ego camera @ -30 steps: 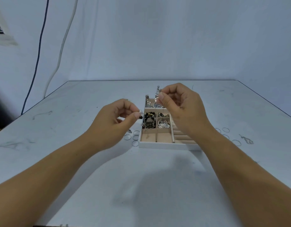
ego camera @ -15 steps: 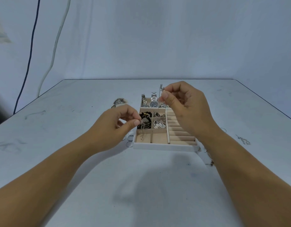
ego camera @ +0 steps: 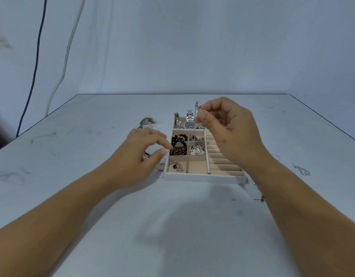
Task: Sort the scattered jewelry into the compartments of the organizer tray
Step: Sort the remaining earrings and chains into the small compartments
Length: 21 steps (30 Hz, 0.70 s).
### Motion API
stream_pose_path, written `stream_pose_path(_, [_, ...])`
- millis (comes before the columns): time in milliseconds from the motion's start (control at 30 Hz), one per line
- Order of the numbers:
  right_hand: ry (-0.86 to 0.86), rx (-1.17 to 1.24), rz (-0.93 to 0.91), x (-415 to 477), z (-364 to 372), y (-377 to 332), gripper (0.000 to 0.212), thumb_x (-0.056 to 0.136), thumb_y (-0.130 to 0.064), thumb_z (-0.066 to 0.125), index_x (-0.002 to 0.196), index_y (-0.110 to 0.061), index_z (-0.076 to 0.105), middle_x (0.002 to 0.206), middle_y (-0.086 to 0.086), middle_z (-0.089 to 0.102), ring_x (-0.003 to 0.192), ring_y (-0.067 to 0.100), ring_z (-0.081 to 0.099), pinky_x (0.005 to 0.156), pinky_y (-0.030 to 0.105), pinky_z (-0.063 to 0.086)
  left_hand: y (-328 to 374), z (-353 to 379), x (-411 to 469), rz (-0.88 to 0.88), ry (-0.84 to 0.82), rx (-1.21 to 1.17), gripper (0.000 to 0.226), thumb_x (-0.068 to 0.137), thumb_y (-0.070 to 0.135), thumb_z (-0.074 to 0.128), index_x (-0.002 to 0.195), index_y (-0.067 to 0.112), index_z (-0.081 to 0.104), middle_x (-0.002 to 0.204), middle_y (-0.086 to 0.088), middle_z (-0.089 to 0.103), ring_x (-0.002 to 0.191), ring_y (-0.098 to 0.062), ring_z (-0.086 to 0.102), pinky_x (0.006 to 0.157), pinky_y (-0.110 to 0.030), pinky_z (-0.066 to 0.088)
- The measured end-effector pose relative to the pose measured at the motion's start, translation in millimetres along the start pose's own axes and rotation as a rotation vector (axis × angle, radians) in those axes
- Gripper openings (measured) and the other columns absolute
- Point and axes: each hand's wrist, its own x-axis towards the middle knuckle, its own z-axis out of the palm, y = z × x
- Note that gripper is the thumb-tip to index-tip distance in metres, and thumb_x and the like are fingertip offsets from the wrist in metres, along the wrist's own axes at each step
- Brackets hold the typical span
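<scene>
Jewelry is the game, and most of it sits in the tray (ego camera: 204,177) at mid-tabletop: beads (ego camera: 179,144) in the left middle cells, a watch (ego camera: 189,124) in the far row, a small piece (ego camera: 177,166) in the near-left cell. Right hand (ego camera: 228,126) hovers above the tray's far half, thumb and forefinger pinched on a thin chain (ego camera: 196,109) that hangs toward the watch row. Left hand (ego camera: 146,148) floats just beside the tray's left wall, fingers loose and spread, gripping nothing I can make out.

Best play, I'd say: lower the chain end first so it coils into one cell and doesn't drape over a divider, then let the pinch go only once it has settled. The near-middle cell looks bare and the ring rolls on the right look unfilled.

Room to move is generous. Rings (ego camera: 160,169) lie against the tray's left wall under the left hand, a dark clump (ego camera: 147,121) waits toward the far-left, an earring (ego camera: 301,170) rests toward the right edge, another bit (ego camera: 260,198) by the right wrist. Near edge is open; forearms could sweep the strays.
</scene>
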Motion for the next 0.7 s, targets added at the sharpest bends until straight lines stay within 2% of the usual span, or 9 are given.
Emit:
stream_pose_path(133, [-0.026, 0.028, 0.004, -2.3, 6.5, -4.2, 0.008, 0.088, -0.016, 0.065, 0.087, -0.023, 0.062, 0.08, -0.006, 0.071, 0.078, 0.011, 0.068, 0.079, 0.033, 0.056, -20.6, -18.2, -11.8, -0.014, -0.079, 0.097, 0.031, 0.083, 0.052, 0.045, 0.111, 0.042, 0.055, 0.12, 0.027, 0.049, 0.119, 0.003, 0.042, 0.089, -0.011, 0.031])
stream_pose_path(200, [-0.035, 0.063, 0.012, -4.1, 10.4, -7.3, 0.007, 0.088, -0.015, 0.064, 0.087, -0.022, 0.063, 0.078, -0.007, 0.071, 0.076, 0.007, 0.068, 0.079, 0.032, 0.055, -28.3, -18.9, -23.8, -0.015, -0.129, 0.109, 0.045, 0.079, 0.061, 0.052, 0.119, 0.039, 0.053, 0.126, 0.023, 0.048, 0.123, 0.002, 0.041, 0.095, -0.014, 0.033])
stream_pose_path(300, [-0.044, 0.104, 0.037, -7.1, 17.4, -11.3, 0.007, 0.088, -0.016, 0.064, 0.087, -0.023, 0.063, 0.077, -0.008, 0.071, 0.074, 0.003, 0.066, 0.076, 0.031, 0.054, -31.0, -13.8, -35.3, 0.052, -0.176, 0.136, 0.061, 0.077, 0.062, 0.058, 0.128, 0.032, 0.05, 0.133, 0.018, 0.046, 0.127, 0.001, 0.04, 0.103, -0.016, 0.033])
stream_pose_path(500, [-0.077, 0.128, 0.072, -12.6, 31.3, -13.4, 0.006, 0.087, -0.018, 0.066, 0.087, -0.024, 0.063, 0.082, -0.002, 0.072, 0.082, 0.013, 0.068, 0.076, 0.032, 0.055, -32.2, -8.0, -34.7, 0.05, -0.188, 0.152, 0.058, 0.078, 0.064, 0.056, 0.127, 0.035, 0.05, 0.136, 0.016, 0.043, 0.129, 0.0, 0.038, 0.107, -0.031, 0.036])
stream_pose_path(700, [-0.115, 0.127, 0.138, -19.6, 37.5, -5.6, 0.012, 0.087, -0.015, 0.065, 0.083, -0.026, 0.062, 0.08, -0.002, 0.072, 0.084, 0.019, 0.069, 0.08, 0.032, 0.055, -32.0, -7.0, -36.1, 0.041, -0.187, 0.138, 0.061, 0.077, 0.065, 0.054, 0.129, 0.034, 0.05, 0.137, 0.017, 0.042, 0.13, 0.003, 0.035, 0.109, -0.029, 0.033])
